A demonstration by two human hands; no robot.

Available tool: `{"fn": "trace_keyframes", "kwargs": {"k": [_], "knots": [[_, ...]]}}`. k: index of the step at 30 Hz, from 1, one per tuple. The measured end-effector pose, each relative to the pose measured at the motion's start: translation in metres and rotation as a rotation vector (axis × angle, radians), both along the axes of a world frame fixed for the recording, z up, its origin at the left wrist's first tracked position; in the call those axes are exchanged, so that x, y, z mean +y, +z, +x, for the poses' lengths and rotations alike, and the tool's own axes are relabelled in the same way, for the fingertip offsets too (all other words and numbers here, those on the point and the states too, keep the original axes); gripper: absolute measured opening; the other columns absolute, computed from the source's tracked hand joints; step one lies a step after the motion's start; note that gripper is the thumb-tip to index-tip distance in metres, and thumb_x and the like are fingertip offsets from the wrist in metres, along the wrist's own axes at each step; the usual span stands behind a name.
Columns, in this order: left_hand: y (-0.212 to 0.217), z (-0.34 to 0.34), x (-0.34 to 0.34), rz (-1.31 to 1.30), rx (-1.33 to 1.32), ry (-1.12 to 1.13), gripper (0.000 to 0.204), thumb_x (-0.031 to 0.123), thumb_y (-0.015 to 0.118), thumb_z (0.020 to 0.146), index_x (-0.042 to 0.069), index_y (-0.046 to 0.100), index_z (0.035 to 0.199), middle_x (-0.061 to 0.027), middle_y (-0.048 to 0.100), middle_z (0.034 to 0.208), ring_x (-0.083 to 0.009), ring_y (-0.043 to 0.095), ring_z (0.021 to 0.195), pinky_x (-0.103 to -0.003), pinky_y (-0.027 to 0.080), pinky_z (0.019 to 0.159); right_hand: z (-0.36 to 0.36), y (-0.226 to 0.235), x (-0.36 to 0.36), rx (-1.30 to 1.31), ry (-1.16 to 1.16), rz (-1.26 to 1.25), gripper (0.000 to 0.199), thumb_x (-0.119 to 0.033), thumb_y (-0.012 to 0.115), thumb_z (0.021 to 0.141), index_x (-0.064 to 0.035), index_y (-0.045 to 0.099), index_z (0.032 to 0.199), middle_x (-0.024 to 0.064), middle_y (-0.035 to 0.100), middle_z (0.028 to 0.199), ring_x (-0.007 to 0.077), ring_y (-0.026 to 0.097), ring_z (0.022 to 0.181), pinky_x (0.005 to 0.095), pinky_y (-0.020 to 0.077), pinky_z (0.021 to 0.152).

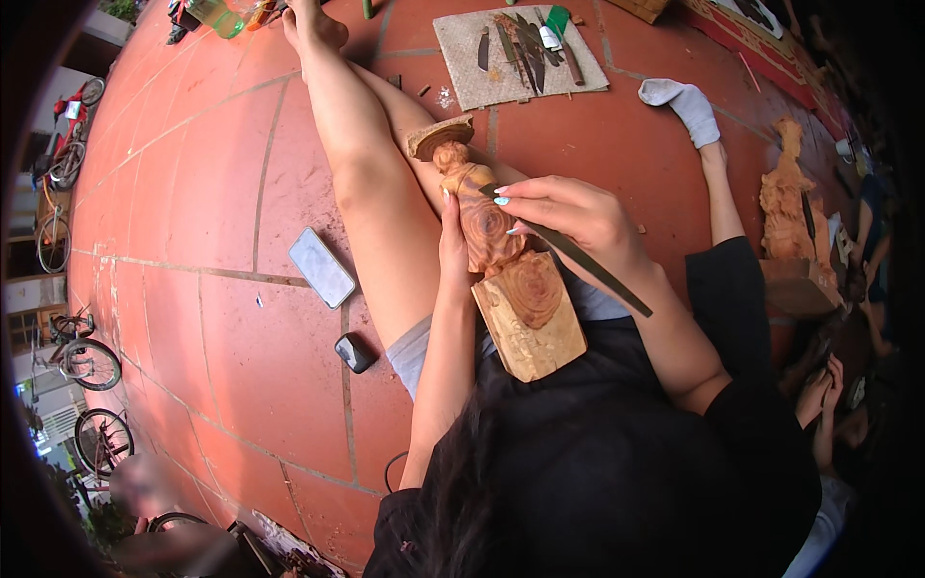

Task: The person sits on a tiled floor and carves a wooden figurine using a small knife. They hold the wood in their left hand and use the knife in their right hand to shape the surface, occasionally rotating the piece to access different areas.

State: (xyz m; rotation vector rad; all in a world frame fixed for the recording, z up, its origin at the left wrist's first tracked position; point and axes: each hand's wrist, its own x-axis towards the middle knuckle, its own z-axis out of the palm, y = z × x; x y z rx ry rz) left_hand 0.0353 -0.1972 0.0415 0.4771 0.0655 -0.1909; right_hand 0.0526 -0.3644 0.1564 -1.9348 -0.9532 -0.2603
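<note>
A carved wooden figure (489,223) with swirling grain leans across my lap, its square block base (528,332) toward my body and a broad flat cap at its far end. My left hand (453,241) supports the left side of the figure, fingers partly hidden behind it. Pinched in my right hand (570,214) is a long, dark, flat file (607,277). The file's tip touches or lies very close to the figure's upper body; its other end sticks out past my right wrist.
Several knives and files lie on a pale mat (462,85) ahead. A phone (322,268) and a small black case (356,353) rest on red tiles to the left. A grey-socked foot (686,108) and another wooden carving (785,207) are at right. Bicycles (92,361) stand far left.
</note>
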Motion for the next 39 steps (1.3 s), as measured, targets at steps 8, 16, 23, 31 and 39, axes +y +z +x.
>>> {"fn": "trace_keyframes", "kwargs": {"k": [8, 16, 23, 31, 39], "knots": [[-0.022, -0.002, -0.002, 0.063, 0.117, 0.027, 0.053, 0.045, 0.042, 0.099, 0.000, 0.048, 0.127, -0.0104, 0.060, 0.114, -0.0160, 0.060, 0.100, -0.029, 0.049, 0.090, -0.018, 0.015, 0.012, -0.084, -0.063, -0.163, 0.032, 0.002, 0.072, 0.067, 0.0020, 0.067, 0.099, 0.0142, 0.067, 0.103, 0.0316, 0.064, 0.093, 0.0416, 0.0496, 0.086], [-0.015, -0.005, -0.005, 0.042, -0.020, 0.085, 0.050, 0.040, 0.054, 0.094, -0.001, 0.047, 0.122, -0.0134, 0.063, 0.101, -0.0206, 0.065, 0.090, -0.032, 0.054, 0.078, -0.040, 0.042, 0.003, -0.037, 0.050, -0.305, 0.023, -0.003, 0.071, 0.067, 0.0016, 0.068, 0.090, 0.0136, 0.069, 0.094, 0.0289, 0.065, 0.084, 0.0465, 0.0468, 0.088], [-0.004, -0.008, -0.003, 0.232, -0.083, 0.065, 0.056, 0.032, 0.065, 0.086, 0.000, 0.043, 0.125, -0.0112, 0.059, 0.107, -0.0190, 0.062, 0.097, -0.032, 0.051, 0.084, -0.035, 0.054, 0.000, 0.065, 0.036, -0.230, 0.018, -0.004, 0.072, 0.067, -0.0002, 0.069, 0.085, 0.0123, 0.069, 0.084, 0.0278, 0.065, 0.078, 0.0430, 0.0479, 0.084], [-0.016, -0.010, 0.004, 0.200, -0.048, -0.013, 0.043, 0.035, 0.056, 0.093, -0.002, 0.054, 0.114, -0.0095, 0.065, 0.102, -0.0145, 0.064, 0.088, -0.028, 0.052, 0.077, -0.030, 0.041, 0.010, -0.120, -0.062, -0.149, 0.023, -0.002, 0.073, 0.067, -0.0011, 0.069, 0.090, 0.0104, 0.069, 0.091, 0.0264, 0.064, 0.084, 0.0356, 0.0488, 0.074], [-0.017, -0.004, 0.001, 0.123, 0.134, 0.004, 0.054, 0.045, 0.039, 0.100, -0.002, 0.049, 0.126, -0.0133, 0.062, 0.115, -0.0205, 0.062, 0.101, -0.033, 0.048, 0.093, -0.041, 0.045, -0.021, -0.042, 0.012, -0.211, 0.020, -0.009, 0.077, 0.069, -0.0076, 0.073, 0.089, 0.0053, 0.071, 0.087, 0.0201, 0.066, 0.077, 0.0328, 0.0491, 0.070]]}}
